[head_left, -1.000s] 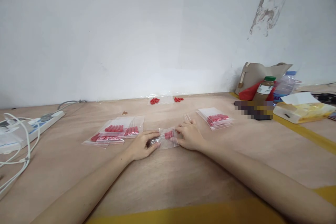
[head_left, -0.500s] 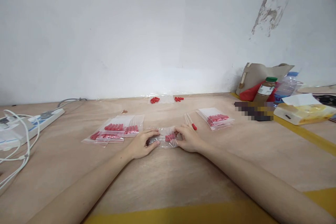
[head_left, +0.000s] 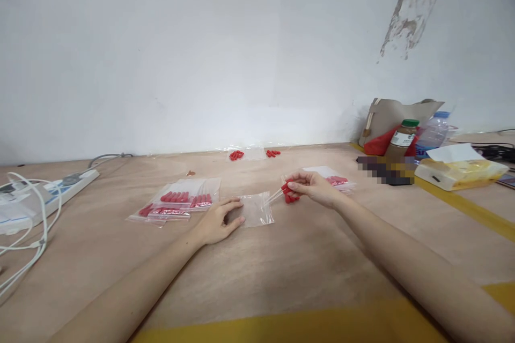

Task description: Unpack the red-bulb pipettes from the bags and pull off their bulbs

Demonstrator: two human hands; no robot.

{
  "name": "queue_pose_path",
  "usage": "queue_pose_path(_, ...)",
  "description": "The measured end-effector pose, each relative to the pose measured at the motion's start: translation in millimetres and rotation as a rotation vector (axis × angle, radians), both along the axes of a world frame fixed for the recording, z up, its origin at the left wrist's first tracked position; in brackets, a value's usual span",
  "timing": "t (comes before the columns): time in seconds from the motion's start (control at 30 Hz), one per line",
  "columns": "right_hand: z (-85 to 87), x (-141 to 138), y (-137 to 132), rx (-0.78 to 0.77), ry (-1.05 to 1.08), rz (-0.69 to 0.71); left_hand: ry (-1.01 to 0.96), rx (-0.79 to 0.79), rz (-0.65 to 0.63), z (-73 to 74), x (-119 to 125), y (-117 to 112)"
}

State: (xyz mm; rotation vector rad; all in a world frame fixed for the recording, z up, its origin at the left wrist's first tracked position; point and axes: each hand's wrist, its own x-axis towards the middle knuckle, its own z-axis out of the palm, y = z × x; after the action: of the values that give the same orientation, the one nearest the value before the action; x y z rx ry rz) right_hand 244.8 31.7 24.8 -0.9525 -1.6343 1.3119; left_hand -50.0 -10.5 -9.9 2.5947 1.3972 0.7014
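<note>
Now, your right hand (head_left: 316, 187) has a small bundle of red-headed sticks (head_left: 277, 194) pinched between thumb and fingers, at the red ends. Pale stems jut free to the left, slanting down toward you. Your left hand (head_left: 219, 222) rests over the left end of a clear bag (head_left: 254, 213), thumb and fingers parted, not closed round anything that shows.

Key relation: bag lies flat on the table (head_left: 257, 273) between your hands, running roughly left to right. Sticks lie off its right end, a little farther from you; their axis is oblique to the bag's, stem tips toward it. Tips reach that right edge. Whether they sit inside the plastic or merely over it, cannot tell. Right hand is nearer that edge; left is at the opposite end.

Also noted: another red end (head_left: 292, 200) just under your right fingers, held or lying, unclear. Filled bags (head_left: 175, 196) overlap beyond your left hand; a bag stack (head_left: 340, 180) sits partly hidden behind the right. Farther back, near the wall, two clusters of red pieces (head_left: 236, 155), well apart from both hands.
</note>
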Motion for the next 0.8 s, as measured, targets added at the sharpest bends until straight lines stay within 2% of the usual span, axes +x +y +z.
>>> queue_pose_path(0.07, 10.0, 10.6, 1.4, 0.069, 0.007, -0.087, -0.002, 0.002, -0.002, -0.4, -0.4, 0.1)
queue_pose_path(0.17, 16.7, 19.9, 3.2, 0.269, 0.024, -0.255, -0.002, 0.014, 0.005, -1.3, -0.9, 0.8)
queue_pose_path(0.23, 10.2, 16.5, 1.7, 0.443, -0.042, -0.344, 0.006, 0.03, 0.023, -1.6, -0.7, 1.0)
queue_pose_path(0.3, -3.8, 6.3, -2.6, 0.612, -0.212, -0.387, 0.017, 0.043, 0.042, -1.6, 0.3, 0.6)
queue_pose_path(0.37, -20.4, -6.1, -7.6, 0.741, -0.429, -0.34, 0.029, 0.046, 0.062, -1.4, 1.7, -0.5)
queue_pose_path(0.43, -34.7, -16.0, -10.9, 0.801, -0.63, -0.275, 0.038, 0.036, 0.09, -1.6, 3.4, -1.7)
queue_pose_path(0.53, -47.3, -22.3, -10.0, 0.897, -0.841, -0.192, 0.047, 0.034, 0.129, -2.8, 5.1, -3.0)
queue_pose_path(0.63, -52.0, -22.3, -5.8, 1.02, -0.959, -0.132, 0.076, 0.067, 0.141, -4.4, 5.3, -3.1)
queue_pose_path(0.8, -55.4, -22.2, -1.2, 1.15, -1.025, -0.114, 0.133, 0.09, 0.163, -5.1, 4.8, -3.0)
